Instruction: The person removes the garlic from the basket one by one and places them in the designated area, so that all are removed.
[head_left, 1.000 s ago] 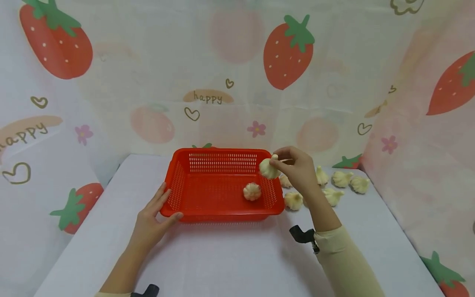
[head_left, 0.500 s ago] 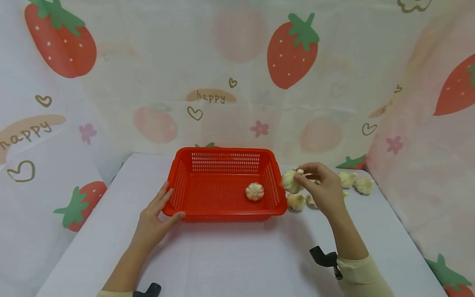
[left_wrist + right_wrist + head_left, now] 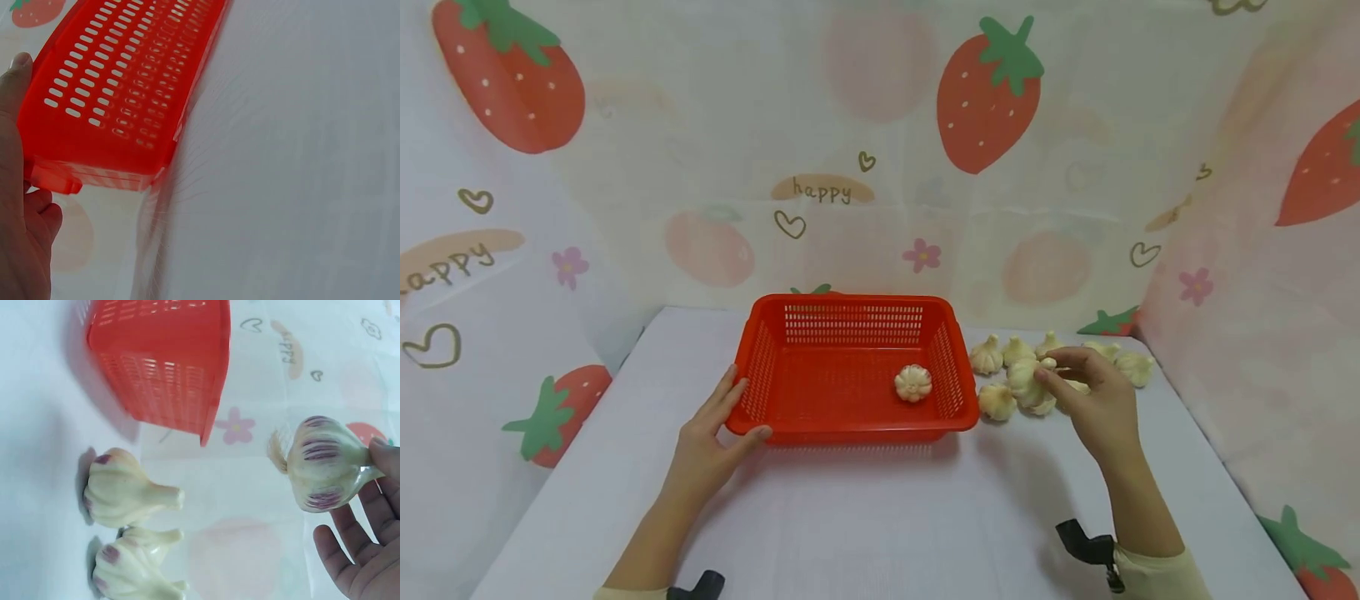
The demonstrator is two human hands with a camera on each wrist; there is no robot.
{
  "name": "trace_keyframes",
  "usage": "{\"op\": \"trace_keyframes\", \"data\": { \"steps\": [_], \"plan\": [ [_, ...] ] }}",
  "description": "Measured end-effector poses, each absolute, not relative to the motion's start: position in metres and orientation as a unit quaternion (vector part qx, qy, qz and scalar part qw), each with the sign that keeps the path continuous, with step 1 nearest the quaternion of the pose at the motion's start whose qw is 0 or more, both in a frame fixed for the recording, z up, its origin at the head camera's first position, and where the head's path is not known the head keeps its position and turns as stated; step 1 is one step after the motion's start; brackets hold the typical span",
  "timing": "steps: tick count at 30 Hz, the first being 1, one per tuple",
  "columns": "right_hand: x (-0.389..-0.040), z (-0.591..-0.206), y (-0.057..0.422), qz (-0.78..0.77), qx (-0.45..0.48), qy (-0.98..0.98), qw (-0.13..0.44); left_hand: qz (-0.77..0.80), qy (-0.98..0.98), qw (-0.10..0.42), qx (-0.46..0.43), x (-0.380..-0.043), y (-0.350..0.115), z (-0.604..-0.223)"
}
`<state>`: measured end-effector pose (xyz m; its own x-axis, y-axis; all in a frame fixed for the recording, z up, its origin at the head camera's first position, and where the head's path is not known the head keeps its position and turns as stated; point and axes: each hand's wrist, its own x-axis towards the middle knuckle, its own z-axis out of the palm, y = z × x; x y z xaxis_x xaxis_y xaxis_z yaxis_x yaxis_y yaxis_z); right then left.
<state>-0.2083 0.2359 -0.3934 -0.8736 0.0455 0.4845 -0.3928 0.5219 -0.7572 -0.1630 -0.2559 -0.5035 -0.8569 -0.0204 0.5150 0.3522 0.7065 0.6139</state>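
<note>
My left hand point(image 3: 707, 433) holds the left end of a red plastic basket point(image 3: 850, 435), with the thumb at its front rim. In the left wrist view, curled fingers point(image 3: 44, 215) show by the basket's end lip. One garlic bulb point(image 3: 913, 383) lies inside the basket, toward the right. My right hand point(image 3: 1097, 404) pinches another garlic bulb point(image 3: 325, 464) by its stem, between thumb and fingers. This bulb is raised above the loose garlic to the right of the basket; the right wrist view shows purple streaks and dry roots on it.
Several garlic bulbs point(image 3: 987, 355) lie on the white-covered table point(image 3: 865, 525) right of the basket, some partly hidden by my right hand. A strawberry-printed cloth point(image 3: 850, 250) hangs behind the table and along both sides.
My right hand has carried the pinched garlic bulb from over the basket's right rim rightward to above the loose bulbs. The left hand and the basket have stayed in place.
</note>
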Motion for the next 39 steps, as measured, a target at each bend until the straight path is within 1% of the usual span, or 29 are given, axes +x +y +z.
{"op": "trace_keyframes", "data": {
  "steps": [3, 11, 17, 23, 33, 39],
  "plan": [
    [-0.205, -0.396, 0.244, 0.469, 0.084, -0.848, 0.233, -0.370, -0.890, 0.250, -0.092, -0.165, -0.255, -0.505],
    [-0.204, -0.396, 0.259, 0.457, 0.078, -0.851, 0.249, -0.372, -0.890, 0.247, -0.091, -0.165, -0.255, -0.506],
    [-0.208, -0.399, 0.273, 0.465, 0.058, -0.846, 0.255, -0.365, -0.893, 0.249, -0.091, -0.161, -0.256, -0.504],
    [-0.215, -0.402, 0.289, 0.478, 0.039, -0.833, 0.276, -0.362, -0.890, 0.258, -0.099, -0.161, -0.257, -0.501],
    [-0.223, -0.405, 0.321, 0.503, -0.029, -0.818, 0.277, -0.368, -0.890, 0.251, -0.098, -0.163, -0.257, -0.503],
    [-0.229, -0.411, 0.338, 0.515, -0.065, -0.808, 0.278, -0.376, -0.884, 0.258, -0.104, -0.164, -0.256, -0.506]
  ]
}}
